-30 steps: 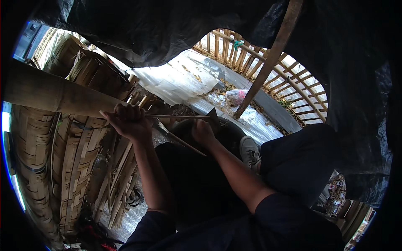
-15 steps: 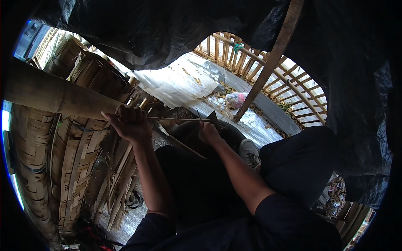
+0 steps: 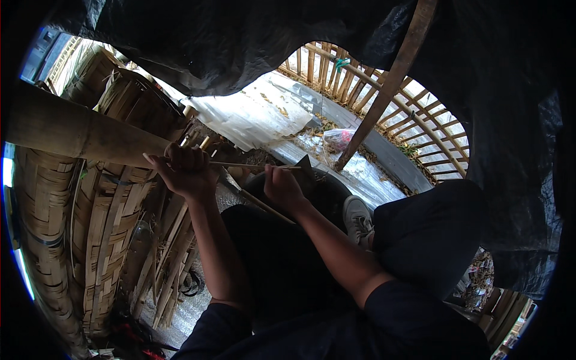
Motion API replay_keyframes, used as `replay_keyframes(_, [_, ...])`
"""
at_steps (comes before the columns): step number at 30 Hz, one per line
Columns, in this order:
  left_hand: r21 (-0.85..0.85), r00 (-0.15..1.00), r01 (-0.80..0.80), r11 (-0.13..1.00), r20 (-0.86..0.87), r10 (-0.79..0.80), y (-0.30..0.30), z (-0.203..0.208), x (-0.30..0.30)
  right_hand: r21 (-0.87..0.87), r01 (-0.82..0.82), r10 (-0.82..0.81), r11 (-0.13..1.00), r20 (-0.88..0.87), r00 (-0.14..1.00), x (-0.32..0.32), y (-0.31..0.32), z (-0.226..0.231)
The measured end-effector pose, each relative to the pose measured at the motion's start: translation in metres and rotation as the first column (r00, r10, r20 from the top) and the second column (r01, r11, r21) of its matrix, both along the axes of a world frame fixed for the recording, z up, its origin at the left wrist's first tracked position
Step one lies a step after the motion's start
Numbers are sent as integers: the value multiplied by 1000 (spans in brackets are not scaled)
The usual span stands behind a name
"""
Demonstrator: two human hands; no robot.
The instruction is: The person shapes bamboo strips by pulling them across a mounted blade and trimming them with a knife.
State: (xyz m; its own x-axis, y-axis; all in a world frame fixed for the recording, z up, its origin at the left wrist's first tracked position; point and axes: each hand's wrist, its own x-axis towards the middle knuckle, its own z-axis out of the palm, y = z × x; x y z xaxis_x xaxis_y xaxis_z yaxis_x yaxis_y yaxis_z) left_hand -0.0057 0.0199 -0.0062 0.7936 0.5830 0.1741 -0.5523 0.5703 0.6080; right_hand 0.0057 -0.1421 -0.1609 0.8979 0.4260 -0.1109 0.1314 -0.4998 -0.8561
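In the head view, a thin stick lies almost level, a little above the centre of the frame, between the person's two hands. The left hand, left of the centre, is closed in a fist around one end of this stick, and its thumb points out toward the left. The right hand, near the centre, has its fingers bent inward and meets the stick close to the far end, of which a short piece appears beyond the fingers. Whether these fingers pinch the stick firmly, or hold also some other object, I cannot tell.

Below the stick, a second, longer rod slants down toward the right, between the two forearms. A dark pointed piece stands just beside the stick's far end. A thick bamboo pole enters from the left edge and reaches behind the left hand; whether they touch is not clear. Woven bamboo baskets fill the left side of the frame.

A grey shoe is seen right of the centre. In the upper right, a wooden slat crosses before a bamboo fence, and a clear plastic bag with something pink lies near its lower end. Black plastic sheeting hangs across the top.
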Motion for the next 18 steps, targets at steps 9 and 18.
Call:
replay_keyframes(9, [6,998,58,998,35,-59,0,-6,-2,-304,67,-91,950,-64,994,7,-31,-19])
replay_keyframes(18, [18,987,134,991,82,-135,0,-10,3,-182,133,-116,974,103,988,0,-56,-61])
